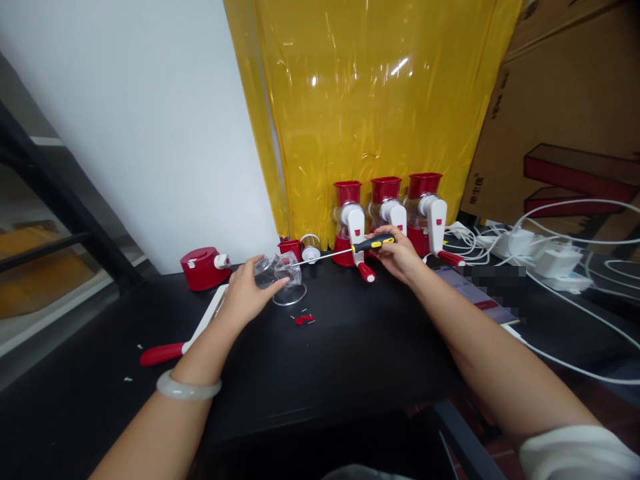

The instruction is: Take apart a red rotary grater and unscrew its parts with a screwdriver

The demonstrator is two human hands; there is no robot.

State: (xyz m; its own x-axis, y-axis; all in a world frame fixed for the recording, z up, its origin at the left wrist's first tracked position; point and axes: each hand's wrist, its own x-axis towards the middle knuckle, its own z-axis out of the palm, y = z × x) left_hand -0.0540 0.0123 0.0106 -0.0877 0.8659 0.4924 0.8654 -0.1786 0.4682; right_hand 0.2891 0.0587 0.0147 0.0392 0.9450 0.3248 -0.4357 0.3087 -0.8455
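Observation:
My left hand (244, 293) is closed around a clear plastic grater housing (289, 272), tilted on the black table, its ring-shaped rim towards me. In my right hand (400, 259) is a screwdriver (367, 245) with a black and yellow handle. Its long shaft points left and the tip meets or overlaps the clear housing; actual contact is hard to tell. Just in front lie a small red part (303, 321) and several tiny screws. Beside my left wrist rests a crank handle (165, 353) with a red grip and white arm. A red grater base (203, 269) stands behind it.
Three assembled red and white rotary graters (387, 217) stand at the back. A metal grater drum (311, 247) and a red piece (293, 249) sit behind the housing. At right are a phone (475, 297), white cables and chargers (557, 260). Yellow film (380, 87) hangs behind.

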